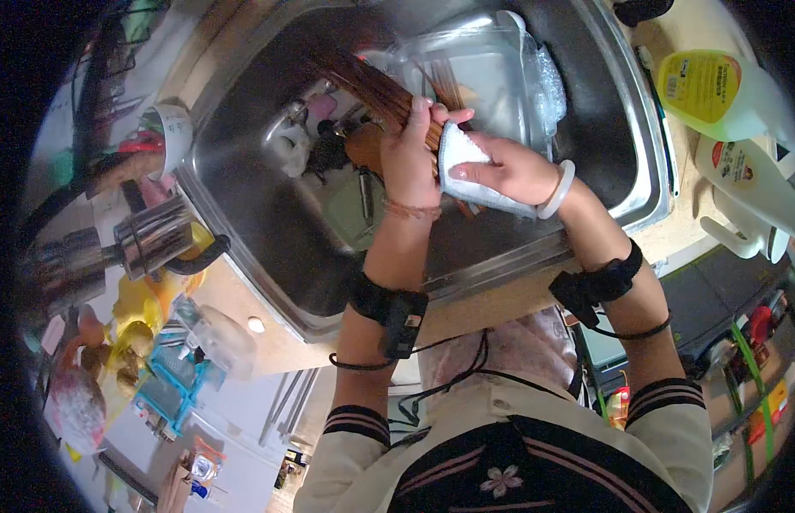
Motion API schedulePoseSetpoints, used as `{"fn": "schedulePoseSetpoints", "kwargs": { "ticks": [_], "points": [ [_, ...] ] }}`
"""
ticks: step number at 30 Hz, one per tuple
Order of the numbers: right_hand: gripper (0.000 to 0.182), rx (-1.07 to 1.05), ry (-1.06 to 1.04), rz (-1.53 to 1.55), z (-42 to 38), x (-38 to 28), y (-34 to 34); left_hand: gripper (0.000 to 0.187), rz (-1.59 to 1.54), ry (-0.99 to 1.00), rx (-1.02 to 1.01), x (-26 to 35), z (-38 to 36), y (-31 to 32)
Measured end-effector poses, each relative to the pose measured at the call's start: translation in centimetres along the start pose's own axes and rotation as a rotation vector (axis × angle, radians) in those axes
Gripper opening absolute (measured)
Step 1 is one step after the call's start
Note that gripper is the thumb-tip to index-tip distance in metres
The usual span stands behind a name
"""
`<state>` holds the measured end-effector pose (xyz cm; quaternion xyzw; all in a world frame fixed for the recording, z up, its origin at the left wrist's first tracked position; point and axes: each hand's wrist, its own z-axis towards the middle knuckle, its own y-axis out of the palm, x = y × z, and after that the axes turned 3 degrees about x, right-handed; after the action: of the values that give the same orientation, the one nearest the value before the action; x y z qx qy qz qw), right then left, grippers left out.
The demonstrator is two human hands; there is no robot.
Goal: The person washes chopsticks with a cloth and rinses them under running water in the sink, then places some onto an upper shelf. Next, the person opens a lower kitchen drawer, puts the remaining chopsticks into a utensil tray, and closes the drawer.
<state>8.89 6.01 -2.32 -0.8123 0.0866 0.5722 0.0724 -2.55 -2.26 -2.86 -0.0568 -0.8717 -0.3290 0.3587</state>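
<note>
Over the metal sink, my left hand is wrapped round a bundle of brown chopsticks, which points up and to the left. My right hand grips a white cloth with a grey edge, pressed against the lower end of the bundle beside my left hand. Behind my hands, a clear plastic container in the sink holds a few more sticks. Left of my left wrist, utensils and other small items lie in the sink, partly hidden.
Yellow-labelled bottle and a second bottle stand right of the sink. A white cup and a shiny metal cylinder are at the left. A blue basket and yellow bags lie lower left.
</note>
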Motion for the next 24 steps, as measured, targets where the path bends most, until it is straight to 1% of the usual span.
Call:
{"fn": "schedulePoseSetpoints", "kwargs": {
  "ticks": [1,2,3,4,5,6,8,9,12,13,14,16,17,20,21,24],
  "points": [
    [0.033,-0.043,0.025,0.013,-0.3,0.0,-0.3,0.018,0.062,0.033,0.066,0.6,0.0,0.6],
    [0.032,-0.085,0.05,0.026,-0.8,0.1,-0.5,0.017,-0.088,0.013,0.028,1.0,0.7,-0.4],
    [0.025,-0.093,0.082,0.032,-1.8,0.5,-0.6,0.016,-0.238,-0.004,-0.015,1.9,2.2,-2.1],
    [0.027,-0.061,0.075,0.138,-2.5,1.4,-0.2,0.016,-0.39,-0.017,-0.058,2.9,2.9,-2.5],
    [0.027,-0.002,0.127,0.124,-2.6,1.9,-0.1,0.016,-0.414,-0.032,0.007,3.3,3.2,-2.7],
    [0.028,0.064,0.181,0.12,-2.6,1.8,0.1,0.015,-0.431,-0.031,-0.019,3.2,3.2,-2.8],
    [0.028,0.095,0.221,0.403,-1.7,1.3,0.3,0.014,-0.46,-0.039,-0.077,2.5,3.2,-2.8],
    [0.03,0.088,0.181,0.37,-1.5,0.2,0.2,0.013,-0.434,-0.043,-0.092,1.9,3.0,-2.4],
    [0.031,0.098,0.143,0.122,-0.6,1.5,1.2,0.011,-0.374,-0.068,-0.133,1.0,2.2,-2.0],
    [0.033,0.159,0.128,0.219,-1.0,1.9,1.9,0.011,-0.368,-0.081,-0.152,1.5,2.3,-2.2],
    [0.033,0.141,0.109,0.194,-1.4,2.0,1.8,0.011,-0.364,-0.091,-0.172,2.0,2.5,-2.3],
    [0.034,0.106,0.071,0.158,-2.1,2.0,1.9,0.01,-0.439,-0.059,-0.119,2.8,3.2,-3.0],
    [0.034,0.208,0.042,0.18,-2.1,1.9,2.2,0.011,-0.477,-0.041,-0.088,3.0,3.2,-3.3],
    [0.035,0.176,0.189,0.027,-1.1,0.1,1.7,0.011,-0.395,-0.109,-0.178,0.6,1.5,-1.7],
    [0.036,0.212,0.169,-0.022,-1.5,-0.3,1.9,0.012,-0.429,-0.113,-0.195,1.0,1.5,-1.7],
    [0.036,-0.009,0.17,-0.132,-2.8,-1.2,0.8,0.015,-0.433,-0.111,-0.228,2.4,0.7,-2.4]
  ]
}}
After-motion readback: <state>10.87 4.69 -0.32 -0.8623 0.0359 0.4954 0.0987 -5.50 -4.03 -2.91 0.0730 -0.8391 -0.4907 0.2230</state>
